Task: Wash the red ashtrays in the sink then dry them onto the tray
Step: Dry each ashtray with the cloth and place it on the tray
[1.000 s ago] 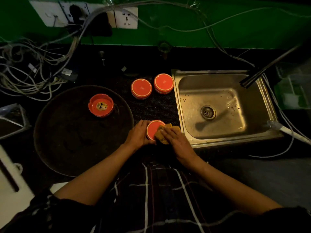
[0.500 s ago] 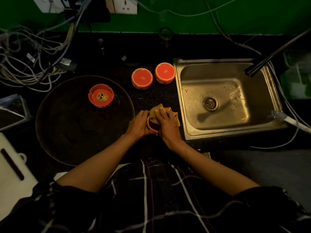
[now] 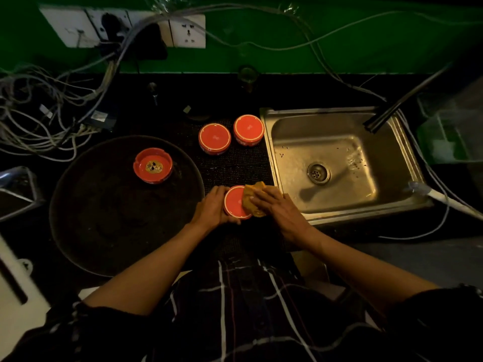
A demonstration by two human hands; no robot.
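Observation:
My left hand [image 3: 213, 207] grips a red ashtray [image 3: 235, 202], bottom up, just left of the steel sink [image 3: 339, 215]. My right hand [image 3: 277, 205] presses a yellow cloth [image 3: 252, 198] against the ashtray's right side. One red ashtray [image 3: 153, 165] sits upright on the round dark tray [image 3: 104, 231]. Two more ashtrays, one [image 3: 214, 138] beside the other [image 3: 248, 129], lie upside down on the black mat behind my hands.
A tangle of cables [image 3: 39, 113] lies at the back left under the wall sockets [image 3: 125, 27]. A faucet spout [image 3: 392, 111] reaches over the sink's far right corner. A white hose [image 3: 444, 197] crosses the sink's right edge. A white board [image 3: 15, 288] is at left.
The cloth covered most of the ashtray half a second ago; now it has slid to the right side and the red bottom shows again. My left hand keeps its grip.

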